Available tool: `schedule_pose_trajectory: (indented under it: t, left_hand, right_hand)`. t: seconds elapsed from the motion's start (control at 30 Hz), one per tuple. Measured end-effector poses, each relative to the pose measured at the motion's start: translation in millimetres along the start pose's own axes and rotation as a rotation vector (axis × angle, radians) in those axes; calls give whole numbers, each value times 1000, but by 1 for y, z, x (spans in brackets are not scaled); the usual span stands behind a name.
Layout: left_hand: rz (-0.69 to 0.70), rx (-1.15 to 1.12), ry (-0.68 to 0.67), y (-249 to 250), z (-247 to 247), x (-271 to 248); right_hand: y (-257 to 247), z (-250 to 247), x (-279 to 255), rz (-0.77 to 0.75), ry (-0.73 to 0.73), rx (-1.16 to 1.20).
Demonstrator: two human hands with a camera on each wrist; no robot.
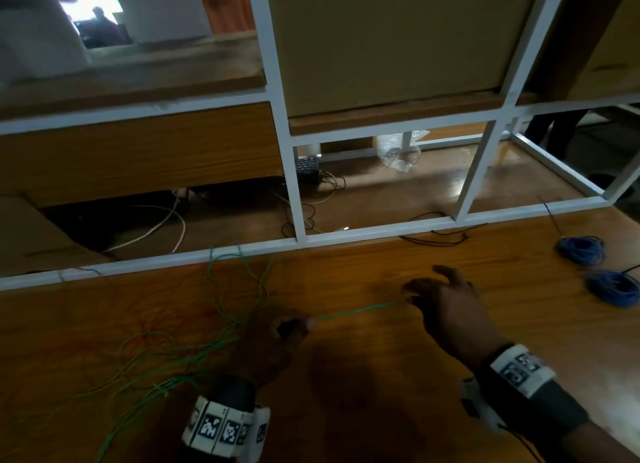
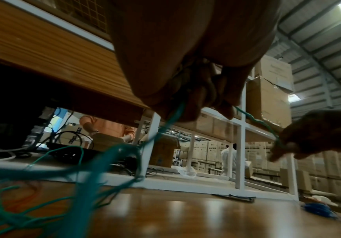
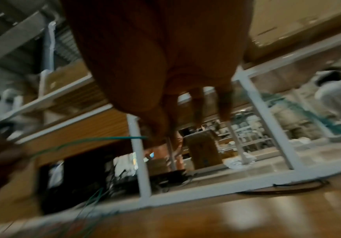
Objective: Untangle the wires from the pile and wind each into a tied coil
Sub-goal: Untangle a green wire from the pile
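head view: looks forward and down from above onto the glossy wooden surface (image 1: 381, 324) and the white metal shelf frame (image 1: 287, 140) behind it.
left wrist view: sits low, very near the surface (image 2: 186, 212), facing along the left hand (image 2: 186, 64) toward the frame (image 2: 240, 153).
right wrist view: low, tilted, blurred, facing the same frame (image 3: 139, 161).
shared: all three show the thin green wire (image 1: 353, 312) (image 2: 255, 120) (image 3: 104, 139), the surface and the frame.

A glossy wooden tabletop (image 1: 381, 376) meets a white metal shelving frame (image 1: 277, 82); stacked cardboard boxes (image 2: 267, 99) rise under a corrugated roof (image 2: 318, 40).
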State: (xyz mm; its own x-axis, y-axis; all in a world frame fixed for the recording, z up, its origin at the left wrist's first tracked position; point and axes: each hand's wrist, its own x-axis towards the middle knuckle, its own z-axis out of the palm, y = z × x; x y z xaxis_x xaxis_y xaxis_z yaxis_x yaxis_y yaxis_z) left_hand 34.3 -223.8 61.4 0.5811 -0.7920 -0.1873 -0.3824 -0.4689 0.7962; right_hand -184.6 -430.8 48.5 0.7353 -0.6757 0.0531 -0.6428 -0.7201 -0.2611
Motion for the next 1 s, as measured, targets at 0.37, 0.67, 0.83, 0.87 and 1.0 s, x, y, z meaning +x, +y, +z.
schedule_pose_trajectory:
  t: [0.37, 0.67, 0.83, 0.87, 1.0]
  left_hand:
    - [138, 10, 38, 22, 25, 8]
    - [33, 25, 51, -1, -11, -5]
    - [-119, 71, 77, -22, -19, -21]
    - [-94, 89, 80, -16, -13, -22]
    - [106, 188, 53, 9, 18, -13]
  right_hand:
    - [-58, 1, -8, -300, 56, 136]
    - [17, -31, 9, -371, 224, 32]
    - [27, -28, 5, -332, 61, -108]
    - [18, -20, 4, -326, -24, -132]
    - [-36, 6, -2, -387, -81, -4]
